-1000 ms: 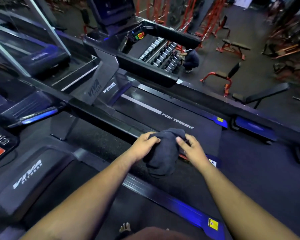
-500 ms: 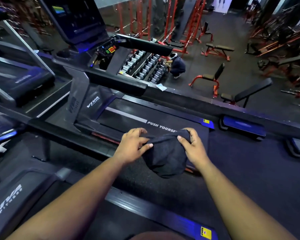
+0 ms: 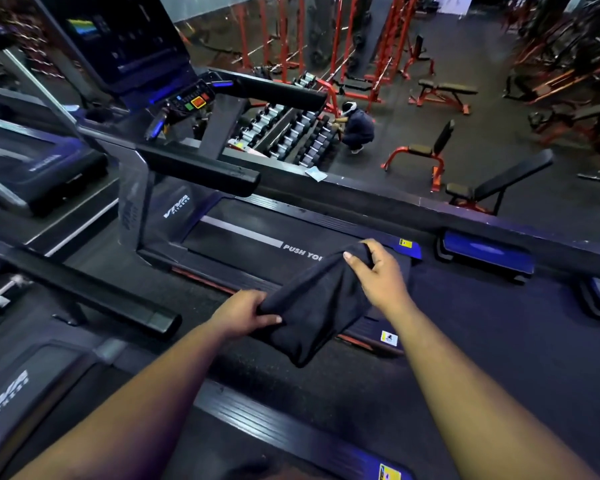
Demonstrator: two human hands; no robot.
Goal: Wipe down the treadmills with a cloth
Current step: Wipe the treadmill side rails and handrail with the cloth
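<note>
A dark cloth (image 3: pixel 312 306) hangs stretched between both hands in mid-air. My left hand (image 3: pixel 243 315) pinches its lower left corner; my right hand (image 3: pixel 378 275) grips its upper right corner. Behind and below the cloth stands a black treadmill (image 3: pixel 243 244) with "PUSH YOU" printed on its belt, a handrail (image 3: pixel 201 174) and a console with coloured buttons (image 3: pixel 191 100). Directly under my arms runs the side rail of a nearer treadmill (image 3: pixel 291 431), whose handrail (image 3: pixel 94 296) is at the left.
More treadmills (image 3: pixel 39 168) line the left side. Beyond a low ledge (image 3: pixel 413 206), on a lower floor, stand a dumbbell rack (image 3: pixel 291 133), red benches (image 3: pixel 420 154) and racks; a person (image 3: pixel 357 126) crouches by the dumbbells.
My hands have drawn apart, spreading the bunched cloth into a stretched strip. The view has lifted and swung left, bringing the far treadmill's console and screen more into sight.
</note>
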